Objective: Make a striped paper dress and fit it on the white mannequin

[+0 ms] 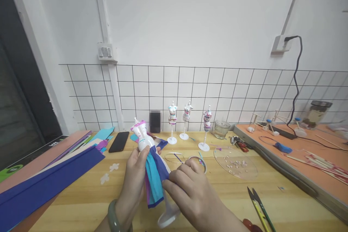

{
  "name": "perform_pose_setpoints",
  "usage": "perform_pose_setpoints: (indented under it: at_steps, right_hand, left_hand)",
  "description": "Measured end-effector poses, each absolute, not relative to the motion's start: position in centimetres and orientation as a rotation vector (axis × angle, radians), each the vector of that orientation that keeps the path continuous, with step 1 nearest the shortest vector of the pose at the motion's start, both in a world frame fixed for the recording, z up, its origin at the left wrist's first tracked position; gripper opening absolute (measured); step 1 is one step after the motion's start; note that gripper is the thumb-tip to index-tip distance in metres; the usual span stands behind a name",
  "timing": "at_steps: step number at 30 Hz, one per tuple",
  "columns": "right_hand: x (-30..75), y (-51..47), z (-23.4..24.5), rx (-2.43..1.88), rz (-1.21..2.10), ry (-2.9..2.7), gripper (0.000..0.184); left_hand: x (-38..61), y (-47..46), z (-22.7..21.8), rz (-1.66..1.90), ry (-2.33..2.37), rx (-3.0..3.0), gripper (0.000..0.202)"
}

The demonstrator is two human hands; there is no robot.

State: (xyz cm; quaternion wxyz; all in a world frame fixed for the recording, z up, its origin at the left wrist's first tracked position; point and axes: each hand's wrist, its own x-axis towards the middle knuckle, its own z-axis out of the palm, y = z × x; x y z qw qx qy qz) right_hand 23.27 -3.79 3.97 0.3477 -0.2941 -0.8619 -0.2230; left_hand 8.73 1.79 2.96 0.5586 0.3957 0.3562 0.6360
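Note:
My left hand (133,178) is wrapped round the waist of a small white dress form (146,141), which leans to the left, its round base low and near me. Pink and teal trim runs along the form's bust. A pleated paper skirt (154,177) in turquoise, dark blue and purple hangs from its waist. My right hand (194,194) is closed at the skirt's dark blue right edge, beside the stand's pole. Its fingertips partly hide what they pinch. Behind them stand three more miniature dress forms (172,116), decorated with coloured strips.
Coloured paper sheets (54,174) and a black phone (119,142) lie left. On the right are a clear disc with small gems (236,162), a glass jar (221,130), yellow-and-green thread snips (259,206) and an orange board (304,159). A tape roll (204,166) sits behind my right hand.

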Motion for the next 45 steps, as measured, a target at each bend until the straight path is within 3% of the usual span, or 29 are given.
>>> perform_pose_setpoints:
  at_steps: [3,7,10,17,26,31,35,39,45]
  right_hand:
    - [23.4,-3.8,4.0,-0.704,-0.577,-2.223,0.031]
    - [23.5,-3.0,3.0,-0.815,-0.503,-2.073,0.023]
    - [23.8,-2.3,2.3,-0.864,-0.445,-2.065,0.032]
    - [24.6,-2.2,1.4,-0.689,-0.641,-2.163,0.034]
    - [24.5,-2.5,0.9,-0.687,-0.617,-2.190,0.033]
    - [24.6,-2.1,1.1,-0.617,-0.564,-2.109,0.048]
    - [25.8,-1.3,1.7,-0.640,-0.421,-2.224,0.059]
    - [26.5,-0.9,1.9,-0.697,-0.239,-2.245,0.087]
    - [25.1,-1.2,1.6,-0.987,0.405,-1.798,0.067]
  left_hand:
    - [8.7,1.7,3.0,1.506,0.829,0.944,0.028]
    - [8.9,1.4,3.2,1.510,0.802,0.941,0.030]
    - [9.1,1.2,3.2,1.487,0.765,0.916,0.032]
    - [9.3,1.0,3.1,1.468,0.764,1.005,0.031]
    - [9.4,0.6,3.3,1.476,0.786,1.023,0.028]
    - [9.4,0.7,3.3,1.484,0.784,1.007,0.028]
    - [8.9,1.1,3.5,1.487,0.712,1.021,0.029]
    - [8.5,1.8,3.4,1.522,0.720,1.039,0.028]
    - [9.7,1.4,2.6,1.313,0.644,1.131,0.033]
